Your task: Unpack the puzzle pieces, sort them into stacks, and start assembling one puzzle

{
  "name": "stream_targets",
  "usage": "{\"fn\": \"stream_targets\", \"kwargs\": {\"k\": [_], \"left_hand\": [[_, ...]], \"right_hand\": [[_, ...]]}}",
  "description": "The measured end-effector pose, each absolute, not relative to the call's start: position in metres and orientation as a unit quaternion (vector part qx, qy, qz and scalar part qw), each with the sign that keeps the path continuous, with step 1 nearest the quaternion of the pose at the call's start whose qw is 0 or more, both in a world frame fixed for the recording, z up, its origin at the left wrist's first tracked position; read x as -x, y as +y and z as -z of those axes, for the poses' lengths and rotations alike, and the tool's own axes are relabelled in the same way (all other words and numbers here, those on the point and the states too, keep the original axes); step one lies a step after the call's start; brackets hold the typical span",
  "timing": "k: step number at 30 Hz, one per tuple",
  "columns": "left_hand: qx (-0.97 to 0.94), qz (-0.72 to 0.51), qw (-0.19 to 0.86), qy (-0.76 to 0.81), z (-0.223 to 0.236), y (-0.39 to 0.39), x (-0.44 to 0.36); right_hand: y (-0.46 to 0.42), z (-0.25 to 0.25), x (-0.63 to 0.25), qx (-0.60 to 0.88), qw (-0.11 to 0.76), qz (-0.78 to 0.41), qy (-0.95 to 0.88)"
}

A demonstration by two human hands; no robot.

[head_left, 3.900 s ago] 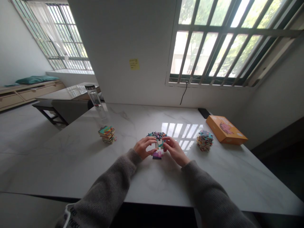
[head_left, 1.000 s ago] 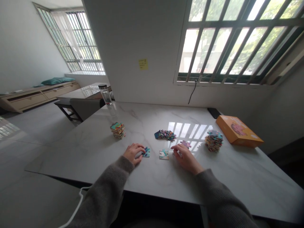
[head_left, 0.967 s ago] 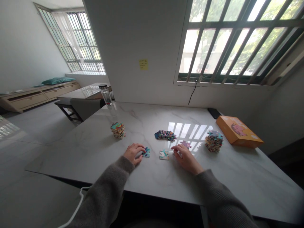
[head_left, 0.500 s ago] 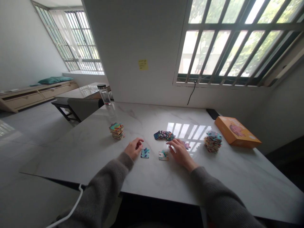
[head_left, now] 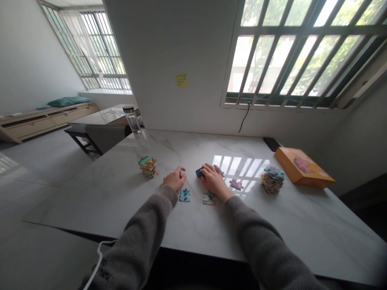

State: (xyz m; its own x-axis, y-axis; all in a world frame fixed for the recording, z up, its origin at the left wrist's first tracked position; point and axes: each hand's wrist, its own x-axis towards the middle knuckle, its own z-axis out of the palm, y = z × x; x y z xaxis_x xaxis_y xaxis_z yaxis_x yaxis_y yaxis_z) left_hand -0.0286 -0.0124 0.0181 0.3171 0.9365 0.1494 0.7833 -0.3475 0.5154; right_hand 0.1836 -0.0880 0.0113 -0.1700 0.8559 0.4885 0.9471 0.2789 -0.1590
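My right hand (head_left: pixel 214 181) lies over the fanned row of puzzle pieces (head_left: pixel 198 172), fingers bent down around it. The row's dark blue end sticks out to the left, and most of the rest is hidden under the hand. To its left, my left hand (head_left: pixel 174 179) rests with curled fingers, a gap between thumb and forefinger and nothing seen in it. Nearer to me lie a teal-and-purple puzzle piece (head_left: pixel 185 195) and a white-and-teal puzzle piece (head_left: pixel 208 198), apart from each other. A pink-purple puzzle piece (head_left: pixel 236 185) sits right of my right hand.
One stack of puzzle pieces (head_left: pixel 148 166) stands at left, another stack of pieces (head_left: pixel 272 180) at right. Beyond the right stack are an orange box (head_left: pixel 305 167) and a black phone (head_left: pixel 271 144). A glass bottle (head_left: pixel 133 121) stands at the table's far left edge.
My right hand has moved left onto the row of pieces, uncovering the pink-purple piece. My left hand has shifted slightly forward and right.
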Motion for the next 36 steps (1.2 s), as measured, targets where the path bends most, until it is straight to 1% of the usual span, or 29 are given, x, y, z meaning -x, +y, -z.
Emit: {"fn": "stream_targets", "kwargs": {"k": [6, 15, 19, 24, 27, 30, 36], "left_hand": [[-0.795, -0.236, 0.186, 0.527, -0.017, -0.001, 0.02], [-0.805, -0.308, 0.238, 0.446, -0.007, -0.005, 0.015], [-0.818, -0.311, 0.265, 0.405, -0.003, -0.003, 0.014], [-0.852, -0.309, 0.255, 0.336, -0.002, -0.005, 0.013], [-0.853, -0.317, 0.259, 0.324, -0.004, -0.006, 0.014], [-0.857, -0.329, 0.259, 0.3, -0.005, -0.007, 0.013], [-0.897, -0.329, 0.19, 0.225, -0.006, -0.006, 0.012]], "right_hand": [[-0.089, -0.015, -0.184, 0.597, 0.238, 0.087, -0.761], [-0.095, -0.016, -0.189, 0.582, 0.271, 0.078, -0.763], [-0.097, -0.015, -0.19, 0.582, 0.285, 0.071, -0.759], [-0.098, -0.015, -0.188, 0.586, 0.288, 0.066, -0.754], [-0.098, -0.017, -0.187, 0.588, 0.293, 0.065, -0.751], [-0.1, -0.018, -0.185, 0.58, 0.32, 0.058, -0.747], [-0.106, -0.018, -0.176, 0.521, 0.415, -0.023, -0.745]]}}
